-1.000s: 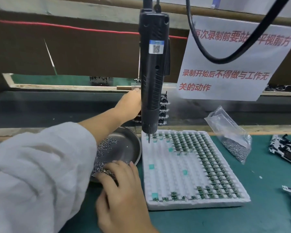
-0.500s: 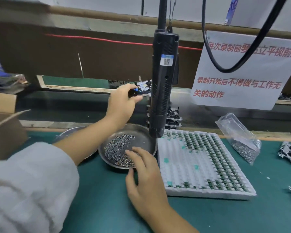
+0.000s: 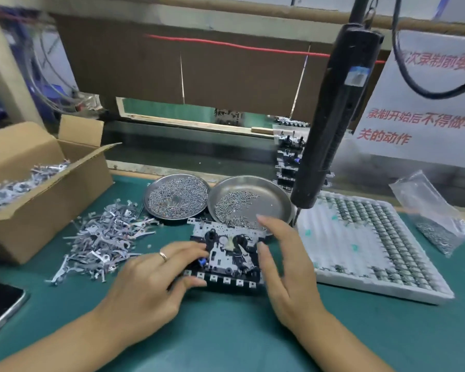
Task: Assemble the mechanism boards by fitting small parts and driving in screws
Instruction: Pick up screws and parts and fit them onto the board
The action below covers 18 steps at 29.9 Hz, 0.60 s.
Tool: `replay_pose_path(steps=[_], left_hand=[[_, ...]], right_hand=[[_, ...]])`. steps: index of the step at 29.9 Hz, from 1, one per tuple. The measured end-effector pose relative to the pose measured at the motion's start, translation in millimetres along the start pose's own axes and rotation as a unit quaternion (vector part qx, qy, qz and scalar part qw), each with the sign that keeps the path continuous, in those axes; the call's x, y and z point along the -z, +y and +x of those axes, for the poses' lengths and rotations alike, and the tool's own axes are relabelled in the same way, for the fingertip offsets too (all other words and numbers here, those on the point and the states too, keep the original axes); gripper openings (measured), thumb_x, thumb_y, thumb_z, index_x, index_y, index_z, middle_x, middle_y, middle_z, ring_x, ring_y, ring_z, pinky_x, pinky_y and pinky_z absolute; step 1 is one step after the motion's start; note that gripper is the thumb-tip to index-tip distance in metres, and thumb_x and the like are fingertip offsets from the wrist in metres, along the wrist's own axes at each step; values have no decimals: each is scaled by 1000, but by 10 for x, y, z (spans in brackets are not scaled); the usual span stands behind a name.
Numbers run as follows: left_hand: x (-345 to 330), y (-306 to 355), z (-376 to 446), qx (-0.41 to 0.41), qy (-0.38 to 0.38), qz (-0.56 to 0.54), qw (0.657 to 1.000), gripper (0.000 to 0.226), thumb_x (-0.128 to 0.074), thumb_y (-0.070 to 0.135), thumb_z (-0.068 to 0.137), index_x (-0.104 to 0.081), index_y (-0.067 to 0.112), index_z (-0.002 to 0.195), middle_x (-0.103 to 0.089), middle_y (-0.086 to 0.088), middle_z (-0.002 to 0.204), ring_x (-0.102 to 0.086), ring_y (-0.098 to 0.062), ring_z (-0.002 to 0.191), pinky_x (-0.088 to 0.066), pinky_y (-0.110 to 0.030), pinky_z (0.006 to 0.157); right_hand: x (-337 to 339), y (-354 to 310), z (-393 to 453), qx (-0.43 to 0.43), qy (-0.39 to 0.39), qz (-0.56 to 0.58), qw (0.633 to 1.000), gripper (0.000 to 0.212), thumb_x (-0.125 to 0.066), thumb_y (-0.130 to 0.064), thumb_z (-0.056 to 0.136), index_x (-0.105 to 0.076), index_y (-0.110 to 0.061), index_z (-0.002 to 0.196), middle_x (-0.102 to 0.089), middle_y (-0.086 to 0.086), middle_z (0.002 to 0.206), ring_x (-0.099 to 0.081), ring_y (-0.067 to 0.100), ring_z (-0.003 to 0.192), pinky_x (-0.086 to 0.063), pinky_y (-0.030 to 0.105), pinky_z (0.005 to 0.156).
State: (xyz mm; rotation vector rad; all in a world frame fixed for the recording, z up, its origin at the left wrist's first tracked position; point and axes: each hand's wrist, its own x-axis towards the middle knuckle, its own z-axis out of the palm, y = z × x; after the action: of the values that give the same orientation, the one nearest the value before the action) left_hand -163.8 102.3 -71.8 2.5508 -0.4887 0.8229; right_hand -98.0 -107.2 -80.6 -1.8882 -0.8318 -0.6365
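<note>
both hands have come back from the shelf and the screw dish since half a second ago, and a mechanism board (image 3: 226,253) that was not on the mat then now lies flat just in front of the two metal dishes. left hand (image 3: 148,288) rests on the board's left edge with fingers spread and lightly bent, a ring on one; right hand (image 3: 285,267) stands at the board's right edge, fingers straight and apart, holding nothing. hanging screwdriver (image 3: 330,124) sits right of the board, above the white tray (image 3: 365,242).
</note>
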Motion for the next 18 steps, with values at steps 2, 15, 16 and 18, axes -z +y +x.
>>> replay_pose_path(steps=[2,15,16,18], left_hand=[[-33,-18,-50,-15,-37,16,999,34,-57,40,79,-74,16,97,-70,9,105,-70,-8,72,-52,-22,62],[122,-652,48,184,-16,276,943,26,-53,27,79,-73,13,86,-71,-5,83,-62,-31,83,-27,-42,84],[106,-660,43,196,-19,264,944,20,-57,25,81,-73,15,85,-71,-3,83,-61,-31,84,-25,-41,85],[91,-653,38,208,-2,229,951,5,-68,17,84,-73,18,83,-72,-1,82,-61,-30,85,-24,-42,87]], right_hand=[[2,-34,-43,87,-112,-83,986,41,-47,-41,96,-54,-14,125,-57,1,124,-52,18,118,-39,37,101],[-102,-20,-76,128,-217,-212,944,37,-61,-32,89,-62,-15,121,-62,-3,116,-52,23,114,-42,44,98],[-95,-29,-74,122,-218,-212,945,39,-58,-36,90,-61,-16,123,-62,-4,118,-52,22,115,-39,44,100],[-89,-42,-77,113,-211,-208,948,40,-53,-39,92,-61,-16,124,-62,-4,118,-52,20,116,-35,43,103]])
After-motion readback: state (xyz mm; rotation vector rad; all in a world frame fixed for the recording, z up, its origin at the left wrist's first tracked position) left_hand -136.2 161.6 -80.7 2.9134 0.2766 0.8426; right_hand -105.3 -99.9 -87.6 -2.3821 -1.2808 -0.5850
